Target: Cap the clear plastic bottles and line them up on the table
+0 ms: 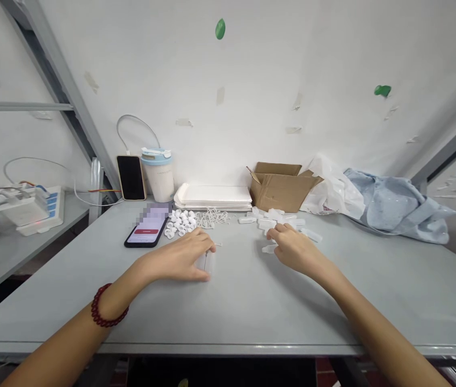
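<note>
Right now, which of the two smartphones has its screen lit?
The black-edged smartphone lying flat on the table, near the left hand; the other smartphone, propped up beside the lidded cup, has a dark screen.

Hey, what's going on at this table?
A person is handling small plastic parts with both bare hands. The left hand spans a few clear pieces on the table. The right hand is at a scattered pile of translucent pieces; whether it grips one is unclear. White caps and thin white strands lie behind the left hand.
</note>
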`<state>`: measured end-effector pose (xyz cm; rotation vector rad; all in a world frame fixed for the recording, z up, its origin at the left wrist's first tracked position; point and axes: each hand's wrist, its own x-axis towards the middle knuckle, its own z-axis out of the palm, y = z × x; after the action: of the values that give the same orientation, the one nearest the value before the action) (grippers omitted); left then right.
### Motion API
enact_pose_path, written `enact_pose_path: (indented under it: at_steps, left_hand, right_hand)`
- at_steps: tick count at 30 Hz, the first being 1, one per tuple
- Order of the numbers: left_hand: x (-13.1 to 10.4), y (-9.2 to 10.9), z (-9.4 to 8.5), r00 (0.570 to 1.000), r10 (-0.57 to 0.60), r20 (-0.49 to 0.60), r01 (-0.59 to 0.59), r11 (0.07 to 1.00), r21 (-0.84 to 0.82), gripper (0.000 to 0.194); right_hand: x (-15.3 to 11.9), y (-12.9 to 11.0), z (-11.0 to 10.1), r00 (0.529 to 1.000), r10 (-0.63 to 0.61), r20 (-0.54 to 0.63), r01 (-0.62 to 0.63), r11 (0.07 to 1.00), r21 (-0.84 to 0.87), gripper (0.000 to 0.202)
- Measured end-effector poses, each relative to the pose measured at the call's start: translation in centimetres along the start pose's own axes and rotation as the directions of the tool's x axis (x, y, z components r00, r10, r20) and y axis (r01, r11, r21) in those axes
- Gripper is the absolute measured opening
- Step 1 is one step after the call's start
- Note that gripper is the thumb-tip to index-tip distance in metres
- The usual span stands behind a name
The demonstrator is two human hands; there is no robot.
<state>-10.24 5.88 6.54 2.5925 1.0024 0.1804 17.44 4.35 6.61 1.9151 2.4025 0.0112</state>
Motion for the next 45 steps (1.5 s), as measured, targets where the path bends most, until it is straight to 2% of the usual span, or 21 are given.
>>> enact_pose_path:
  at_steps: [2, 4, 7, 10, 12, 16, 22, 28, 30, 34, 38, 41, 45]
  left_hand:
    - [0.2, -0.2, -0.1, 0.999, -0.028, -0.024, 0.027, 0.999, -0.023, 0.041]
    - [0.5, -0.7, -0.2, 0.991, -0.069, -0.114, 0.065, 0.997, -0.035, 0.037]
    - [1.2, -1.9, 0.0, 0.945, -0.115, -0.305, 0.126, 0.992, 0.019, 0.026]
    - [1.8, -3.3, 0.3, 0.905, -0.114, -0.41, 0.17, 0.98, 0.102, 0.024]
    - [2.1, -4.1, 0.7, 0.899, -0.102, -0.426, 0.176, 0.975, 0.138, 0.028]
    - [2.5, -4.9, 1.5, 0.913, -0.084, -0.4, 0.161, 0.974, 0.161, 0.035]
    - [3.0, -5.3, 1.9, 0.905, -0.149, -0.397, 0.167, 0.986, 0.012, 0.028]
    - [3.3, -5.5, 1.5, 0.847, -0.246, -0.47, 0.221, 0.969, -0.109, 0.038]
    - [3.3, -5.1, 1.0, 0.822, -0.296, -0.486, 0.22, 0.953, -0.209, 0.039]
    - [3.1, -3.8, -0.1, 0.793, -0.41, -0.45, 0.139, 0.841, -0.523, 0.038]
    - [2.8, -3.1, -0.4, 0.79, -0.475, -0.387, 0.091, 0.715, -0.693, 0.038]
    - [2.5, -2.2, -0.2, 0.839, -0.458, -0.294, 0.037, 0.588, -0.808, 0.035]
    - [2.4, 0.0, 0.4, 0.924, -0.304, -0.233, -0.086, 0.428, -0.9, 0.034]
  right_hand:
    - [-0.2, 0.0, -0.1, 1.0, -0.015, 0.025, 0.016, 0.999, -0.036, 0.04]
    - [-0.3, -0.1, 0.0, 0.998, -0.028, 0.051, 0.031, 0.998, -0.057, 0.039]
    - [-0.2, -0.3, 0.1, 0.997, -0.041, 0.066, 0.045, 0.997, -0.067, 0.034]
    - [0.0, -0.4, 0.4, 0.997, -0.056, 0.059, 0.06, 0.996, -0.071, 0.033]
    - [0.0, -0.5, 0.6, 0.996, -0.072, 0.055, 0.076, 0.995, -0.066, 0.033]
    - [0.1, -0.8, 0.9, 0.993, -0.102, 0.056, 0.104, 0.994, -0.034, 0.031]
    - [0.2, -1.8, 1.4, 0.991, -0.135, 0.019, 0.136, 0.99, -0.044, 0.026]
    - [0.3, -1.9, 2.2, 0.98, -0.186, -0.07, 0.188, 0.982, 0.029, 0.016]
    - [0.4, -2.0, 2.4, 0.975, -0.193, -0.108, 0.2, 0.978, 0.063, 0.018]
    - [0.5, -2.2, 2.7, 0.968, -0.186, -0.166, 0.213, 0.963, 0.164, 0.026]
    - [0.7, -2.4, 3.3, 0.944, -0.191, -0.27, 0.276, 0.905, 0.323, 0.025]
    - [0.8, -2.8, 3.7, 0.917, -0.186, -0.354, 0.351, 0.799, 0.489, 0.022]
    - [0.6, -3.8, 3.6, 0.923, -0.169, -0.346, 0.371, 0.631, 0.681, 0.021]
